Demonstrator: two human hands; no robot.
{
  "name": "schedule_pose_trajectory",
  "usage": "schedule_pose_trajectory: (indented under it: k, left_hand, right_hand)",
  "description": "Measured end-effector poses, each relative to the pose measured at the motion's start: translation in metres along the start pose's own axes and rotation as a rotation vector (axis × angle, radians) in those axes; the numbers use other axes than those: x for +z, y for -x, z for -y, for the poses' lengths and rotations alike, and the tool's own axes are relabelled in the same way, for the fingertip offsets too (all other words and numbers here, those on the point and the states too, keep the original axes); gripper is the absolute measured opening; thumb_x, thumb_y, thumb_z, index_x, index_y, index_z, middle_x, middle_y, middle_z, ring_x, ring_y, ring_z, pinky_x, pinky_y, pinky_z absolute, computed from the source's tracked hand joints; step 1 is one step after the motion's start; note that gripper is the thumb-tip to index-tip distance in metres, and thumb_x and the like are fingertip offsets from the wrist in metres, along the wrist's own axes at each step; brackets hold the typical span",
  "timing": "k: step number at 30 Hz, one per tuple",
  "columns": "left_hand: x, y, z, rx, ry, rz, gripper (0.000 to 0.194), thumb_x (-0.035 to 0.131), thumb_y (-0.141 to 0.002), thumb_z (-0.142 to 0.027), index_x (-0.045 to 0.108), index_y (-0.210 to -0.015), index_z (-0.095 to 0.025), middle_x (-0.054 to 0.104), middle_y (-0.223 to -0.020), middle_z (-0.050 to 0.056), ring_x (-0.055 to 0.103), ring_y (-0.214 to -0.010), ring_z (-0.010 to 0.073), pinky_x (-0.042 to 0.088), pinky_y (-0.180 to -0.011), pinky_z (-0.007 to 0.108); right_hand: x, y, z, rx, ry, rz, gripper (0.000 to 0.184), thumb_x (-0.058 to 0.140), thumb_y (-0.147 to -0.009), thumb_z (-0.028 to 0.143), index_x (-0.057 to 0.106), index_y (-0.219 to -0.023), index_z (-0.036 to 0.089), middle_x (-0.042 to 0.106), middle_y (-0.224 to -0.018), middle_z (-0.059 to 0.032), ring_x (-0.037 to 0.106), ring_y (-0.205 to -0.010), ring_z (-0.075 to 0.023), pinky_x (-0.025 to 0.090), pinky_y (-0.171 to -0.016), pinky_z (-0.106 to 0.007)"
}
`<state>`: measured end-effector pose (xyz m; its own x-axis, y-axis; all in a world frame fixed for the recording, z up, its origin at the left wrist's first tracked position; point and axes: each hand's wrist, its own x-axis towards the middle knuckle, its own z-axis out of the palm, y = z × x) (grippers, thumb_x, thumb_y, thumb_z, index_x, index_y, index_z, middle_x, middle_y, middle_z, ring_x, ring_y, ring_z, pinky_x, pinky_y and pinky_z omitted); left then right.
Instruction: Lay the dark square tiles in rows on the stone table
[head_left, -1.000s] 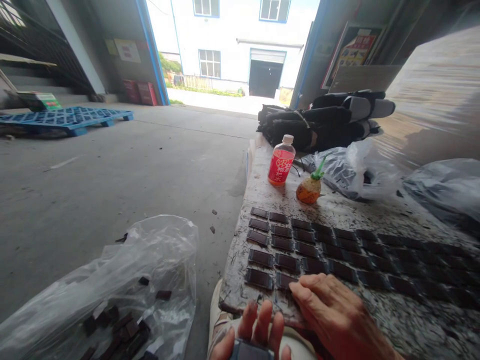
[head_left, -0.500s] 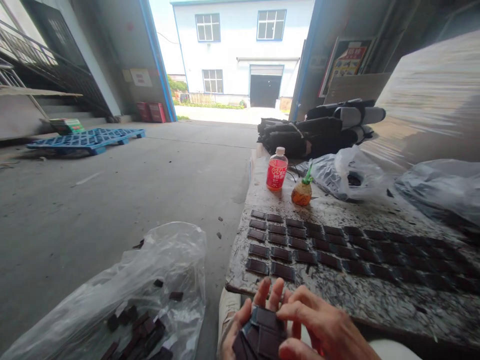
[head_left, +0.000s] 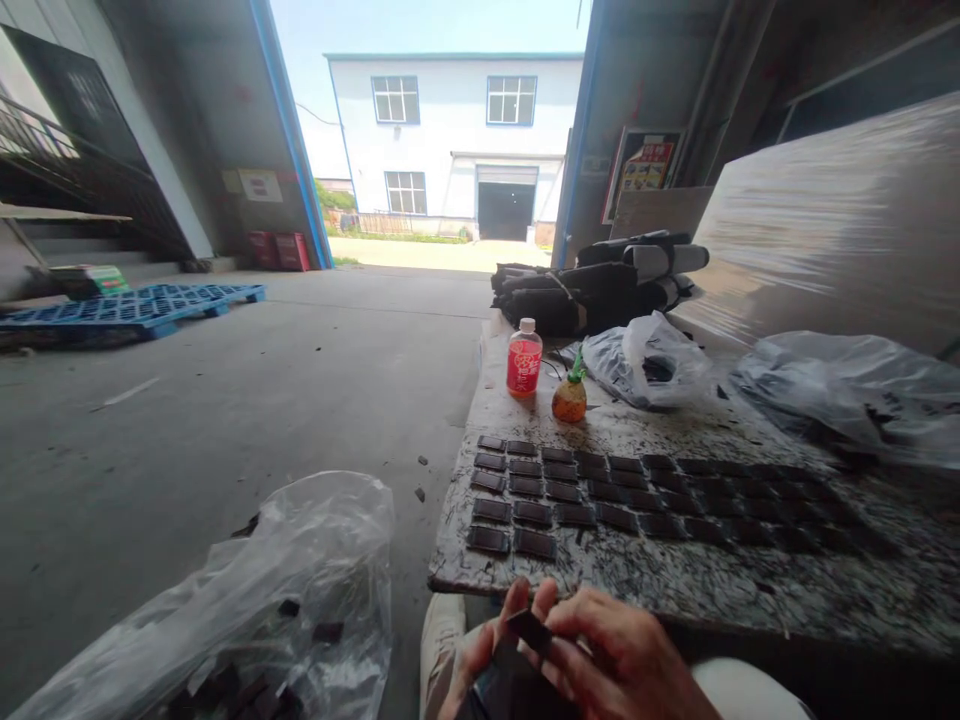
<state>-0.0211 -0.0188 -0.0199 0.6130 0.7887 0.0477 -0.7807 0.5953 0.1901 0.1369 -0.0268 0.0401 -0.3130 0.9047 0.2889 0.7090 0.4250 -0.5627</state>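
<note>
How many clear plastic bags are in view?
3: one bag on the floor at lower left, two on the table, one bag beside the bottles and another at far right.

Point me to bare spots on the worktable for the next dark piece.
Free: the near strip of the worktable, between the front row of dark pieces and the table's near edge, right of the last front-row piece. Also a band between the grid and the red bottle. Crowded: the grid itself; plastic bags at the back right.
</note>
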Motion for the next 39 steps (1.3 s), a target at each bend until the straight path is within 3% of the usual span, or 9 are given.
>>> schedule_pose_trajectory:
  k: [4, 9, 21, 31, 35, 39]
  left_hand:
    - [-0.005, -0.002, -0.001, -0.008, 0.015, 0.055, 0.031, 0.049, -0.087, -0.03, 0.062, -0.114, -0.027, 0.053, -0.128, 0.001, 0.038, -0.127, 0.0242, 0.021, -0.108, 0.043]
    - [-0.009, -0.005, -0.005, -0.033, 0.034, 0.097, 0.031, 0.047, -0.088, -0.029, 0.062, -0.115, -0.025, 0.052, -0.129, 0.001, 0.036, -0.129, 0.0236, 0.021, -0.108, 0.042]
    - [-0.01, -0.009, -0.008, -0.053, 0.044, 0.148, 0.032, 0.044, -0.09, -0.029, 0.06, -0.117, -0.025, 0.051, -0.131, 0.001, 0.037, -0.128, 0.0224, 0.025, -0.106, 0.04]
    - [-0.004, -0.023, -0.009, -0.012, 0.033, 0.27, 0.034, 0.038, -0.093, -0.03, 0.054, -0.123, -0.024, 0.045, -0.134, 0.0, 0.039, -0.127, 0.018, 0.023, -0.109, 0.036]
    - [-0.004, -0.032, -0.007, 0.008, 0.023, 0.29, 0.035, 0.04, -0.093, -0.031, 0.052, -0.125, -0.024, 0.043, -0.135, 0.0, 0.038, -0.127, 0.0182, 0.023, -0.11, 0.037]
    - [-0.001, -0.036, -0.003, 0.012, 0.015, 0.299, 0.036, 0.04, -0.092, -0.032, 0.051, -0.126, -0.024, 0.042, -0.136, 0.0, 0.037, -0.128, 0.0186, 0.02, -0.111, 0.036]
  right_hand:
    - [-0.011, 0.001, -0.032, 0.005, 0.2, -0.2, 0.022, 0.038, -0.095, 0.02, 0.059, -0.103, 0.021, 0.063, -0.087, -0.002, 0.063, -0.074, -0.0114, 0.051, -0.066, -0.021]
    - [-0.012, -0.007, -0.065, -0.014, 0.504, -0.28, 0.013, 0.053, -0.092, 0.021, 0.058, -0.103, 0.016, 0.061, -0.09, -0.0012, 0.059, -0.064, -0.0098, 0.051, -0.056, -0.025]
    - [-0.009, -0.002, -0.069, -0.1, 0.682, -0.278, 0.017, 0.055, -0.091, 0.023, 0.057, -0.106, 0.017, 0.06, -0.098, -0.003, 0.059, -0.07, -0.0109, 0.052, -0.061, -0.027]
    - [-0.01, -0.005, -0.066, 0.026, 0.46, -0.094, 0.021, 0.056, -0.09, 0.021, 0.056, -0.111, 0.017, 0.059, -0.106, -0.0048, 0.061, -0.079, -0.014, 0.054, -0.067, -0.031]
    - [-0.022, -0.004, -0.047, 0.13, 0.245, -0.09, 0.021, 0.048, -0.092, 0.015, 0.055, -0.111, 0.017, 0.058, -0.105, -0.0056, 0.06, -0.087, -0.0163, 0.051, -0.075, -0.034]
    - [-0.026, 0.002, -0.017, 0.151, 0.022, -0.003, 0.01, 0.052, -0.088, 0.023, 0.062, -0.088, 0.022, 0.06, -0.082, 0.0007, 0.06, -0.076, -0.0117, 0.047, -0.068, -0.021]
